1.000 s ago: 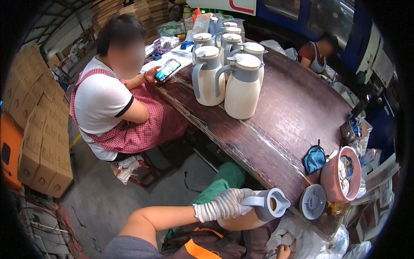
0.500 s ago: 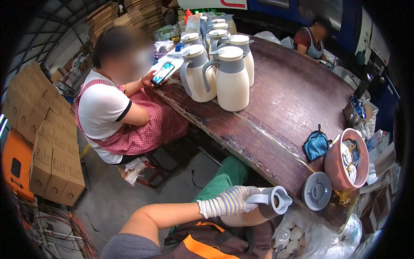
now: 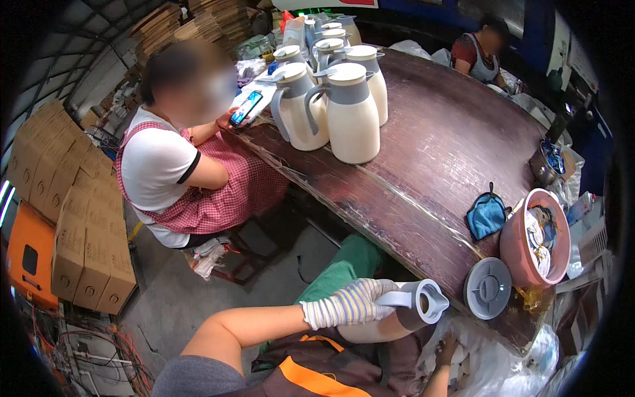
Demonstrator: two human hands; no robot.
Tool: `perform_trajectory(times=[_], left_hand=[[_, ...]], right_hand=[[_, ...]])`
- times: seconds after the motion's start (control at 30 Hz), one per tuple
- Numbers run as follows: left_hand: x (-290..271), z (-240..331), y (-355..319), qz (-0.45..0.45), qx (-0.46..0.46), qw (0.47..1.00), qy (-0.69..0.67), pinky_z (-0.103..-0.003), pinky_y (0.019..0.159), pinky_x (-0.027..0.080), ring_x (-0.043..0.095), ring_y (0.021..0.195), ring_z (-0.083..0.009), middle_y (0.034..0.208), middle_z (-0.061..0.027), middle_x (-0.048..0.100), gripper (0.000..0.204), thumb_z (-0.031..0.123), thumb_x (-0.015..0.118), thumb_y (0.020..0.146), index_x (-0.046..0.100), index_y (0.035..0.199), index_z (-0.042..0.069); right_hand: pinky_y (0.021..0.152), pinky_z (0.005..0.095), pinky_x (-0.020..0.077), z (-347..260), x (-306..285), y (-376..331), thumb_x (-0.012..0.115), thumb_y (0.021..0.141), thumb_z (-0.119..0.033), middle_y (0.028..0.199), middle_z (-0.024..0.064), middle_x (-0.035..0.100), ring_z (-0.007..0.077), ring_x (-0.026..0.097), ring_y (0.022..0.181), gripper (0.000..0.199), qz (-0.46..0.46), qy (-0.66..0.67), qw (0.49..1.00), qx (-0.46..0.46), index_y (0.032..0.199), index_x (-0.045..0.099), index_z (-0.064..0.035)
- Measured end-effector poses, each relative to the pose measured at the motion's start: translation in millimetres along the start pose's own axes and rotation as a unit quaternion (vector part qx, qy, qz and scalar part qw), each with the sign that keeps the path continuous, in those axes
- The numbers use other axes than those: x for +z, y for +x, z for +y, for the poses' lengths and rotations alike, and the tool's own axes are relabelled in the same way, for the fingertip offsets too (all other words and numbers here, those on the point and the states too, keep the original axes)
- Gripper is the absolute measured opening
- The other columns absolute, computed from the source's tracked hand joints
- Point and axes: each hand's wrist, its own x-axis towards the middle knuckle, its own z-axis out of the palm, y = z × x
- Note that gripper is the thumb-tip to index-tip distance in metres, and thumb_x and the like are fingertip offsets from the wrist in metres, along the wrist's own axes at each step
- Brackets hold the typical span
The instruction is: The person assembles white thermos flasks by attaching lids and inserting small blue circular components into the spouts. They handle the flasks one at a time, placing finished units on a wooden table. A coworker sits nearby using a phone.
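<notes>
My left hand (image 3: pixel 354 302), in a striped knit glove, is closed on the grey handle of a thermos jug (image 3: pixel 383 329) with a cream body. This jug is tilted over my lap, its lidless grey spout ring facing right. Low beside it, my bare right hand (image 3: pixel 446 349) reaches into a clear plastic bag (image 3: pixel 522 370) of pale round parts. Its fingers are dark and blurred, so whether it grips anything is unclear. A grey round disc (image 3: pixel 487 288) lies on the table corner, near the jug's spout.
Several lidded cream jugs (image 3: pixel 355 126) stand on the dark table (image 3: pixel 436 159). A pink tub (image 3: pixel 512 246) holding cloths and a blue cloth pouch (image 3: pixel 486 215) are at the right. One person (image 3: pixel 162 159) sits left with a phone (image 3: pixel 246 108); another (image 3: pixel 476 56) sits at the far side.
My right hand has come into view at the bag of round parts. My left hand keeps its hold on the jug. The view has shifted slightly.
</notes>
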Motion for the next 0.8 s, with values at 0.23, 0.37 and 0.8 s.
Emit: perform_trajectory(times=[0.23,0.37,0.8], left_hand=[[-3,8,-2,-0.012,0.022,1.0,0.009,-0.021,0.053,0.042,0.051,0.056,-0.006,0.069,0.0001,0.056,0.041,0.015,0.064,0.083,0.055,0.122,0.007],[-8,-5,-8,-0.005,0.02,0.999,-0.039,-0.02,0.052,0.041,0.049,0.055,-0.0054,0.068,0.002,0.054,0.038,0.014,0.064,0.083,0.057,0.119,0.007],[-10,1,-6,-0.011,-0.015,1.0,-0.009,-0.032,0.085,0.046,0.063,0.095,-0.0256,0.101,-0.0149,0.066,0.046,0.016,0.066,0.078,0.056,0.121,0.004]], right_hand=[[0.065,0.0393,0.045,-37,20,29,0.059,0.08,-0.029,0.093,0.0079,0.058,0.0228,0.055,0.081,0.045,-0.034,-0.194,0.974,0.11,0.118,0.05,-0.0064],[0.066,0.0398,0.0467,-2,19,40,0.055,0.078,-0.02,0.091,0.0123,0.058,0.0249,0.056,0.079,0.041,-0.057,-0.278,0.957,0.056,0.114,0.049,-0.0005],[0.075,0.0411,0.0448,26,-10,45,0.055,0.079,-0.023,0.102,0.0167,0.056,0.0304,0.053,0.091,0.038,-0.012,-0.231,0.969,-0.088,0.107,0.051,0.0025]])
